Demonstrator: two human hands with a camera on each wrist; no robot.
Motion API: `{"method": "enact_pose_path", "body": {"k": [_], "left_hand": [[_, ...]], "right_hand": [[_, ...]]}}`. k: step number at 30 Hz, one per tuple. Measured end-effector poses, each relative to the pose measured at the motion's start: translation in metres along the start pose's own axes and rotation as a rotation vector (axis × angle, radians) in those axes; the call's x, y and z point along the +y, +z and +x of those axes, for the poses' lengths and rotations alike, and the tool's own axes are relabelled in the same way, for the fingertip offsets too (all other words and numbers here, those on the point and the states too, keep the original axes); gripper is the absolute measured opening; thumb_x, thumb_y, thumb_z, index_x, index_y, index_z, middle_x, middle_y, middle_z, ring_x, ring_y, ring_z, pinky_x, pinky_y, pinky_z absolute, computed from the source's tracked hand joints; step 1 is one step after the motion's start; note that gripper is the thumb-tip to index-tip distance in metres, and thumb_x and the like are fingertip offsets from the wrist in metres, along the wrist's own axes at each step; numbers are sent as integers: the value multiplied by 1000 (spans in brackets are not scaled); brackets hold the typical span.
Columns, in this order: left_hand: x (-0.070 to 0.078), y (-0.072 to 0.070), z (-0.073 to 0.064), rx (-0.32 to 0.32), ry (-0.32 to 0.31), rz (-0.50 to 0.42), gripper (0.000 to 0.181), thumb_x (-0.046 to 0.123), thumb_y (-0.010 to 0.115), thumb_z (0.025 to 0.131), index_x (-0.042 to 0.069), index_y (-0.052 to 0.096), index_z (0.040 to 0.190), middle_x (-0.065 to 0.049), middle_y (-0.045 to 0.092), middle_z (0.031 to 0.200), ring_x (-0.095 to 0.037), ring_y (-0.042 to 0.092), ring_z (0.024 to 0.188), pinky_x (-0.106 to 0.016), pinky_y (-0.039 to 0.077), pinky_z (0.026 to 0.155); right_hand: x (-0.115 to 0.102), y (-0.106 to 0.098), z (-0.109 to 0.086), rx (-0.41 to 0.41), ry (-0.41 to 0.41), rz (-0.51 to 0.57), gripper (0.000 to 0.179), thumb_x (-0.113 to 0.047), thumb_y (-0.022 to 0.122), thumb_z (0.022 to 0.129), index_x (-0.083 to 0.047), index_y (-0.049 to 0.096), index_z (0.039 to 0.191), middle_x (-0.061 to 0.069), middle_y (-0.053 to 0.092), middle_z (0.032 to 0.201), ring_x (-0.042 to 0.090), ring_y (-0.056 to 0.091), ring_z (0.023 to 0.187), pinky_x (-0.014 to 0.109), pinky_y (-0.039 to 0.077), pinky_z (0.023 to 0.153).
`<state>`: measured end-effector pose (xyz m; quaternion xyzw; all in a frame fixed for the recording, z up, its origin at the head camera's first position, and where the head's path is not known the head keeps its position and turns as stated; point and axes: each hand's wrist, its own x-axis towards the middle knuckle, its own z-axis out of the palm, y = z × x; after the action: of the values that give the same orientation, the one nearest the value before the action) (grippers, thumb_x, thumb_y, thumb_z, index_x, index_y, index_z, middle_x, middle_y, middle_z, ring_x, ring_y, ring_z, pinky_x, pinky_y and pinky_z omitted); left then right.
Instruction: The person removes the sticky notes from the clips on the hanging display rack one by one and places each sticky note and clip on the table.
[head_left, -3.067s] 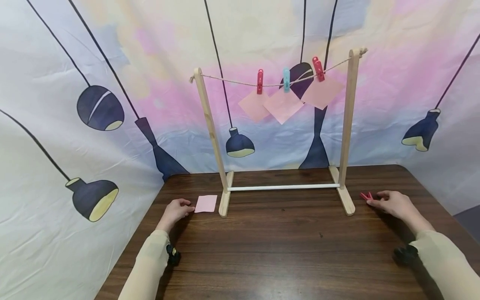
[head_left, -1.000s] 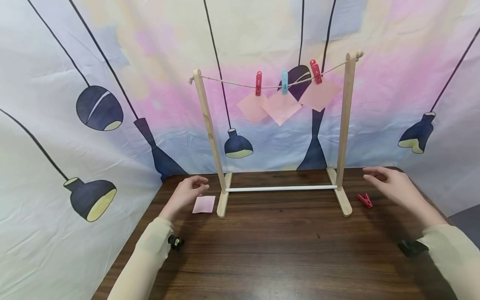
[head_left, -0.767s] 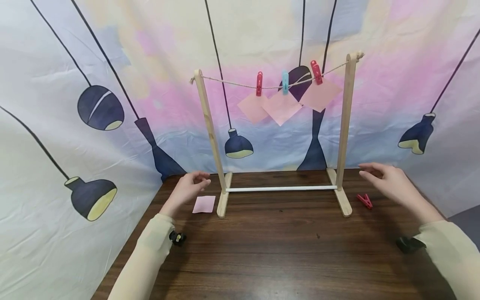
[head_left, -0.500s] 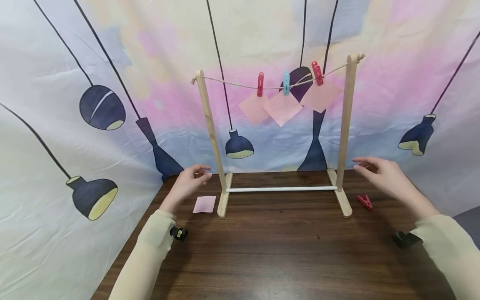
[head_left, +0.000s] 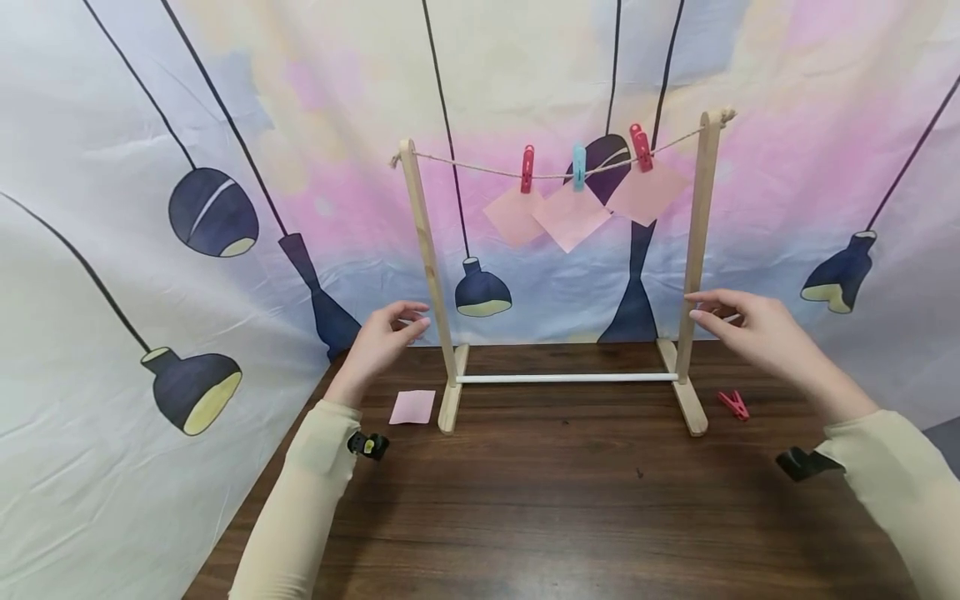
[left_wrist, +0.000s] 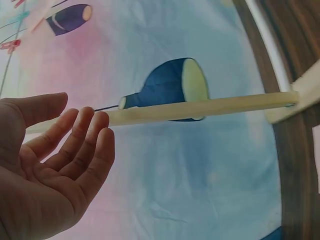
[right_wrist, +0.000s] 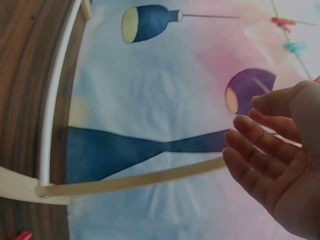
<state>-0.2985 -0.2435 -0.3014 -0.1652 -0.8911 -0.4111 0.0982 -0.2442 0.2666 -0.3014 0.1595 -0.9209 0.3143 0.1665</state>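
My left hand point(head_left: 384, 343) is raised beside the wooden stand's left post point(head_left: 427, 250), fingers loosely bent and holding nothing. My right hand point(head_left: 757, 333) hovers by the right post point(head_left: 701, 242), its fingertips overlapping it in the head view; I cannot tell whether they touch. In both wrist views the palms are bare. Across the posts runs a twine line point(head_left: 480, 168). Red clothespins point(head_left: 527, 169) and a blue clothespin point(head_left: 579, 167) hold three pink paper squares point(head_left: 573, 217) on it. Another pink paper square point(head_left: 412, 407) lies on the table at left, and a red clothespin point(head_left: 732, 405) at right.
The stand's feet rest on a dark wooden table point(head_left: 555, 500), joined by a white rod point(head_left: 562, 378). Behind hangs a cloth point(head_left: 360, 208) printed with lamps. A black wrist camera point(head_left: 369, 445) sits on my left sleeve, another point(head_left: 804, 463) on my right.
Both hands have left the table, where the right one had the red clothespin and the left was at the paper. They have risen and moved inward towards the posts; paper and clothespin lie there.
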Motion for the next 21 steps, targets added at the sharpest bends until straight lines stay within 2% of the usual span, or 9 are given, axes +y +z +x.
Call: {"method": "enact_pose_path", "body": {"k": [4,8,14,21], "left_hand": [[9,-4,4,20,15,-56,39,27,63,102,5,62,134,-16,66,117,-31,67,98,-49,55,86],[18,-7,10,38,36,-114,41,27,63,102,4,61,135,-18,66,119,-33,66,101,-46,55,90],[32,-8,18,62,71,-174,41,28,63,102,5,61,135,-20,65,122,-35,65,105,-44,55,91],[52,-4,27,101,95,-253,41,29,65,100,6,61,134,-16,65,122,-31,66,106,-41,55,92]], "right_hand": [[-14,-5,4,9,0,4,38,-33,62,102,-14,65,134,14,70,118,26,65,90,24,51,63],[-29,-12,9,28,-33,2,37,-34,63,101,-17,66,134,12,70,118,18,64,88,22,48,64],[-59,-20,18,81,-131,35,33,-28,66,100,-19,68,132,6,71,110,0,59,88,11,44,74],[-91,-27,33,136,-266,32,32,-20,67,99,-17,69,131,2,71,101,0,60,85,10,46,76]]}}
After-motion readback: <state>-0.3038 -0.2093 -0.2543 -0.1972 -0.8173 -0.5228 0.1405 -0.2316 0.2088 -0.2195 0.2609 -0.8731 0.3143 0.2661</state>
